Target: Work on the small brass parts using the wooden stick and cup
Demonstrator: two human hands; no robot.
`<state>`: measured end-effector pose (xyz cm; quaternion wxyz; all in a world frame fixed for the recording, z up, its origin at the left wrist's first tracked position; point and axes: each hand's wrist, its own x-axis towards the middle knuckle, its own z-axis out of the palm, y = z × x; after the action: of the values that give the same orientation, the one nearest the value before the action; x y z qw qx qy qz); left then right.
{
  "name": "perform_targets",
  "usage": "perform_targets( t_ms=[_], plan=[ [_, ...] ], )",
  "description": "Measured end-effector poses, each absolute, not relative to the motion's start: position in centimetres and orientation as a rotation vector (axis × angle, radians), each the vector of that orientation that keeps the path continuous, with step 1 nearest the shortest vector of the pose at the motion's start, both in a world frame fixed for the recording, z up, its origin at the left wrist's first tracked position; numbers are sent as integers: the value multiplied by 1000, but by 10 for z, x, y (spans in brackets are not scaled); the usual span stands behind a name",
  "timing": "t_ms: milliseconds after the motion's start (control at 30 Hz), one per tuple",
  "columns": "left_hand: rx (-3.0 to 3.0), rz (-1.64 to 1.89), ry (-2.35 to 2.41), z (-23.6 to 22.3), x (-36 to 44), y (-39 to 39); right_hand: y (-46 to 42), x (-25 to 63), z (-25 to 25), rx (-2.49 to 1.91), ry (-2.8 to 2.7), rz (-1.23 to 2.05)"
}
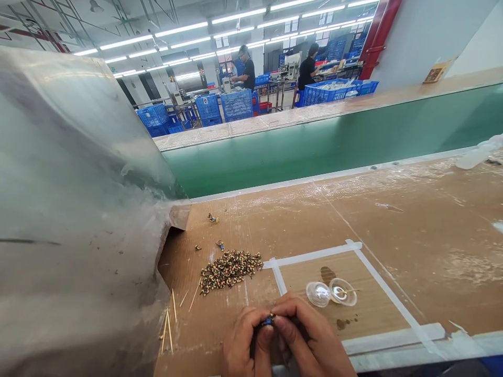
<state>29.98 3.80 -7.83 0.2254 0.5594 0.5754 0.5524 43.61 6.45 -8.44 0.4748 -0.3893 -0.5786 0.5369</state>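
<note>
Low in the view, my left hand (248, 343) and my right hand (304, 332) meet fingertip to fingertip. Between their thumbs and forefingers is a tiny blue and dark figurine (269, 320), mostly covered by the fingers. Beyond my left hand lies a heap of small black, yellow and red figurine parts (230, 269). Past the heap are a blue-legged figurine (220, 245), another figurine (213, 218) and a loose small part (197, 247). Right of my hands, a clear plastic cup (343, 291) holds a thin stick, its lid (318, 294) beside it.
Several wooden toothpicks (170, 330) lie at the left, near a large sheet-metal housing (86, 209). White tape (387, 285) frames part of the brown tabletop (298, 225). A green belt (275, 157) runs behind. Two people (247, 70) work among blue crates (237, 106) farther off.
</note>
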Motion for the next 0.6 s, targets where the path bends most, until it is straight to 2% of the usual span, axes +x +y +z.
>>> perform_targets(
  t_ms=[600],
  plan=[
    [1573, 1442, 1590, -84, 293, 39, 69, 441, -81, -894, -1581, 1146]
  ],
)
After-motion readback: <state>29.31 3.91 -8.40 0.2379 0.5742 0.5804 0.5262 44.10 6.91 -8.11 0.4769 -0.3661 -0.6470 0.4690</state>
